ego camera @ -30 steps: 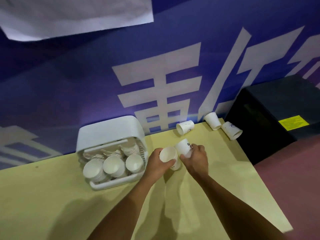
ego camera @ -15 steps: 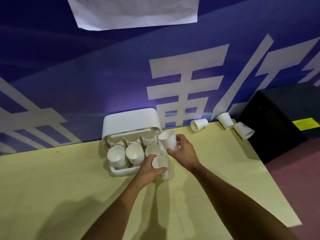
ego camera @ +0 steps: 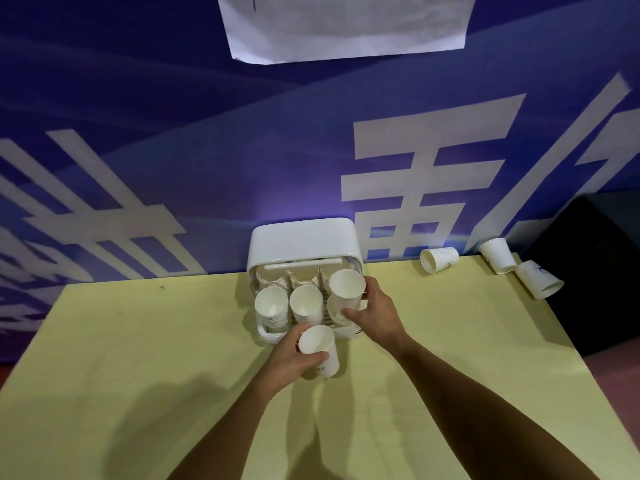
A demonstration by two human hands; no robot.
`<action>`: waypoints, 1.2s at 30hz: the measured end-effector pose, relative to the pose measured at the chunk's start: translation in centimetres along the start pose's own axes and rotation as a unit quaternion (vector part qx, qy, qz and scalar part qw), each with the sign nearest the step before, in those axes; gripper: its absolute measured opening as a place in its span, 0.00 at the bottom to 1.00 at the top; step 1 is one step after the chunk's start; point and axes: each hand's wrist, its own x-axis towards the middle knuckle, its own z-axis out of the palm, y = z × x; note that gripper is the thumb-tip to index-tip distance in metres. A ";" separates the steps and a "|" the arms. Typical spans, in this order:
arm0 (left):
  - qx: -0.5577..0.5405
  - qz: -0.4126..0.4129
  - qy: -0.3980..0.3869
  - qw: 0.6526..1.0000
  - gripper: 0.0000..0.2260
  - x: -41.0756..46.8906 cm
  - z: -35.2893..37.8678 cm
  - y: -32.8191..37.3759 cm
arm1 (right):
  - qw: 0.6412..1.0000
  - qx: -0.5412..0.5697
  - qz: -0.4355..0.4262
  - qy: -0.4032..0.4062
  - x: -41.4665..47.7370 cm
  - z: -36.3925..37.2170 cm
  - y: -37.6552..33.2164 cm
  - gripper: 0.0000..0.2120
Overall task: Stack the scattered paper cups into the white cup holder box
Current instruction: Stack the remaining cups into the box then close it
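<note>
The white cup holder box [ego camera: 304, 240] stands against the wall on the yellow table, holding several stacks of white paper cups [ego camera: 271, 304]. My right hand [ego camera: 375, 313] grips a paper cup [ego camera: 347, 285] over the box's right front stack. In front of the box my left hand [ego camera: 291, 358] holds another upright paper cup [ego camera: 318, 348]. Three loose cups lie at the back right: one on its side [ego camera: 439, 260], one upside down [ego camera: 497, 255] and one tipped at the table's edge [ego camera: 539, 279].
The yellow table [ego camera: 138, 358] ends at the blue printed wall [ego camera: 173, 150] behind the box. A black cabinet [ego camera: 595, 265] stands off the table's right edge. A white paper sheet [ego camera: 346, 26] hangs on the wall above.
My right hand has carried its cup leftward and lowered it over the box's right front stack. My left hand with its cup has stayed in front of the box. The view has shifted left.
</note>
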 end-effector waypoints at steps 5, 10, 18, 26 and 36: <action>-0.026 -0.028 0.028 0.999 0.28 -0.5 -1.3 -1.7 | 1.000 0.000 -0.009 0.002 0.4 1.7 0.5 0.37; -0.025 -0.036 0.044 0.998 0.28 -0.4 -1.6 -2.2 | 1.000 -0.013 -0.005 0.019 0.8 2.4 1.2 0.37; -0.021 -0.013 0.029 0.999 0.22 0.0 0.2 -0.8 | 0.999 -0.037 0.036 0.016 0.3 1.2 2.8 0.37; 0.004 0.009 -0.002 1.000 0.24 1.3 2.3 1.6 | 0.999 -0.018 0.047 -0.007 -1.0 -0.8 4.0 0.30; -0.026 0.006 0.004 1.000 0.31 2.4 4.7 4.4 | 0.989 0.007 0.025 -0.146 -2.2 -2.9 4.1 0.27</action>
